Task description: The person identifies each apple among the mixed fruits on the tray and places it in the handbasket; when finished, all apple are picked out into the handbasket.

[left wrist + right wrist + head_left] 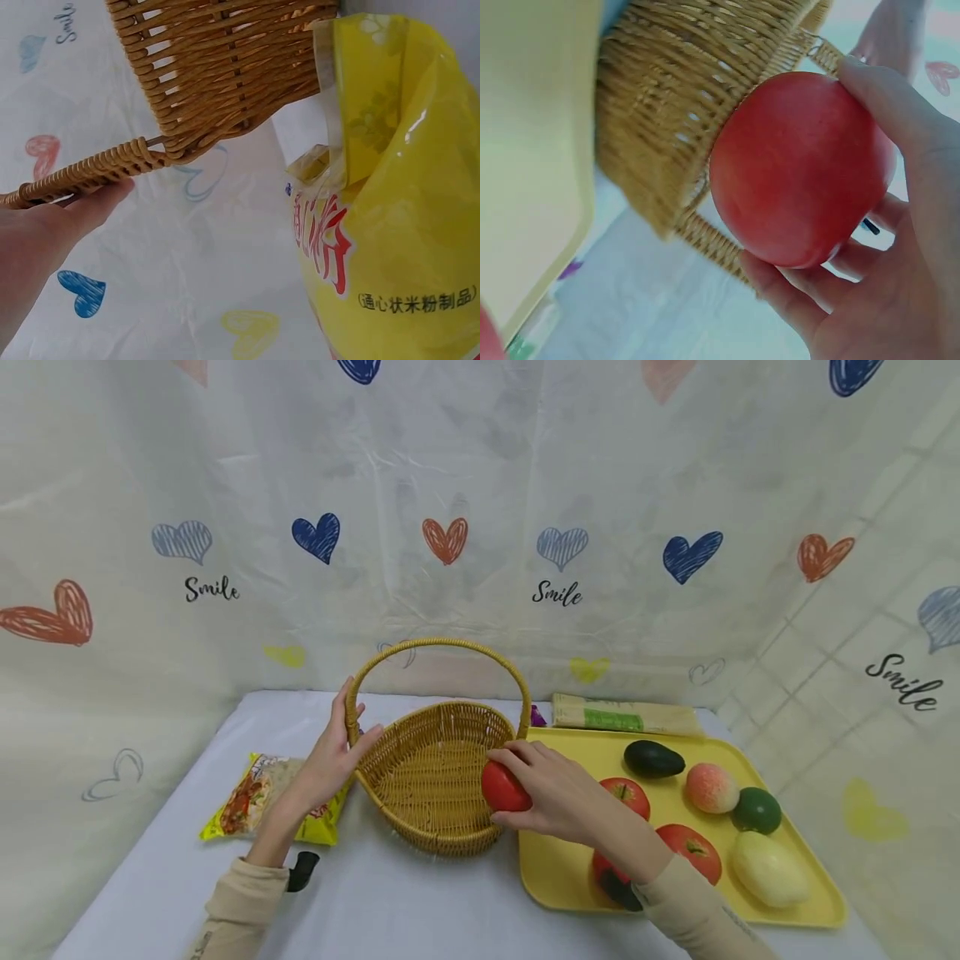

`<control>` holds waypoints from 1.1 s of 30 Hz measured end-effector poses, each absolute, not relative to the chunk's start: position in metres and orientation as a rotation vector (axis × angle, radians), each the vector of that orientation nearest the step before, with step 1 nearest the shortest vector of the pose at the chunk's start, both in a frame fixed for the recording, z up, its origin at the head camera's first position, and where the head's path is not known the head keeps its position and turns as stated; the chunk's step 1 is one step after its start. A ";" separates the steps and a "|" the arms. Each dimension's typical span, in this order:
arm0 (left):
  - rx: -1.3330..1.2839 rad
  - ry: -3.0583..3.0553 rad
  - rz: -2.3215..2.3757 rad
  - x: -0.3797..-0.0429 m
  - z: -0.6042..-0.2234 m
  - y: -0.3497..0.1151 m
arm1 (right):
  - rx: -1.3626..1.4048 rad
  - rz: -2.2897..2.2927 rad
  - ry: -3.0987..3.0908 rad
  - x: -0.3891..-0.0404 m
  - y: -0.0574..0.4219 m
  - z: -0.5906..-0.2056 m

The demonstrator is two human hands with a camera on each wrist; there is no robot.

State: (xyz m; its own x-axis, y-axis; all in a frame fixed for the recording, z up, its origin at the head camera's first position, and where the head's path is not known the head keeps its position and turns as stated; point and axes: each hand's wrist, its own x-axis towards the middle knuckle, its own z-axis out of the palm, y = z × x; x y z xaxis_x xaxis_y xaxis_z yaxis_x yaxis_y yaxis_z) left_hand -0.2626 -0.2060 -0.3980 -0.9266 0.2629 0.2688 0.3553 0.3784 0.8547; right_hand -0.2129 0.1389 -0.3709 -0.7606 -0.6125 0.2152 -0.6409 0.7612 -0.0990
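Note:
A heart-shaped wicker basket (427,785) with a tall arched handle stands in the middle of the table. My left hand (327,764) holds the left foot of that handle, thumb on the near side and fingers behind; in the left wrist view the fingers (101,204) lie along the handle. Over the basket's right rim, my right hand (551,789) grips a red apple (504,787) between thumb and fingers. The right wrist view shows the apple (799,169) close up, with its dark stem near the palm. Nothing is visible inside the basket.
A yellow tray (547,881) on the right carries several apples, a dark avocado (654,759), a peach (711,787), a green fruit (756,811) and a lemon (768,870). A yellow food bag (255,793) lies left; a long beige packet (626,716) lies behind the tray.

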 end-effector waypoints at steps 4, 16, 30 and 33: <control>-0.559 -2.534 -1.591 -0.264 -0.395 -0.209 | 1.069 0.255 -2.830 -0.228 0.113 -0.364; -0.544 -2.529 -1.644 -0.263 -0.400 -0.211 | 1.223 0.076 -2.992 -0.284 0.034 -0.364; -0.550 -2.528 -1.645 -0.261 -0.398 -0.203 | 1.315 -0.038 -3.093 -0.303 -0.008 -0.392; -0.540 -2.528 -1.641 -0.261 -0.398 -0.203 | 1.340 -0.045 -3.077 -0.305 -0.011 -0.396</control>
State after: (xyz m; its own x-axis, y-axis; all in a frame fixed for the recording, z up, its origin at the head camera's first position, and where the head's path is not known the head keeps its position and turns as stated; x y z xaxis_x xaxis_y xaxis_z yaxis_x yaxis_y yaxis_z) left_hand -0.2611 -0.2033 -0.3976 -0.9348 0.2481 0.2544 0.3333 0.3646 0.8695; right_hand -0.3050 -0.0109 -0.3956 -0.6619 -0.7208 -0.2057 -0.7265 0.6845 -0.0607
